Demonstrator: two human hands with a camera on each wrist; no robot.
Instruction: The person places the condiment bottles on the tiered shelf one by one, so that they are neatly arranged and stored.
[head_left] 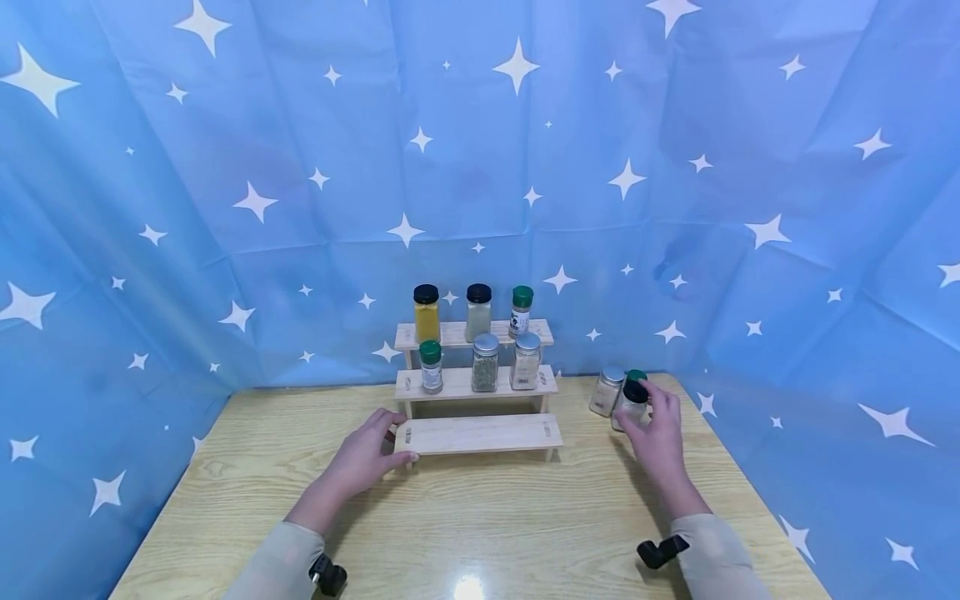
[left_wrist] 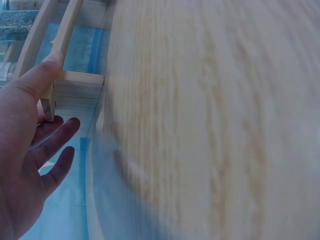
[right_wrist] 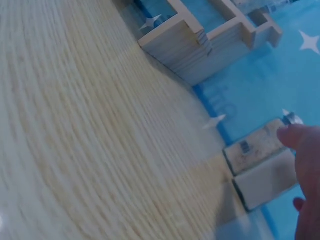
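At left, a person's left hand [head_left: 363,457] is gripping the left end of a three-tier wooden rack's [head_left: 480,435] lowest board, the thumb pressing its edge and the lower fingers [left_wrist: 59,170] spreading loosely apart beneath. The rack is standing on the wood-grain surface [head_left: 480,508]. On its top tier, a yellow-filled jar [head_left: 427,323], a pale jar [head_left: 477,321] and a green-lidded bottle [head_left: 520,318] are standing left to right; on the middle tier, a small green-capped bottle [head_left: 431,371], a herb jar [head_left: 485,371] and a silver-lidded jar [head_left: 526,369] are lining up. At right, a silver-capped shaker [head_left: 603,397] is standing just beside a black-capped shaker [head_left: 632,412], which the right hand [head_left: 662,433] is pinching between thumb and fingers. A green cap [head_left: 637,375] is showing behind it.
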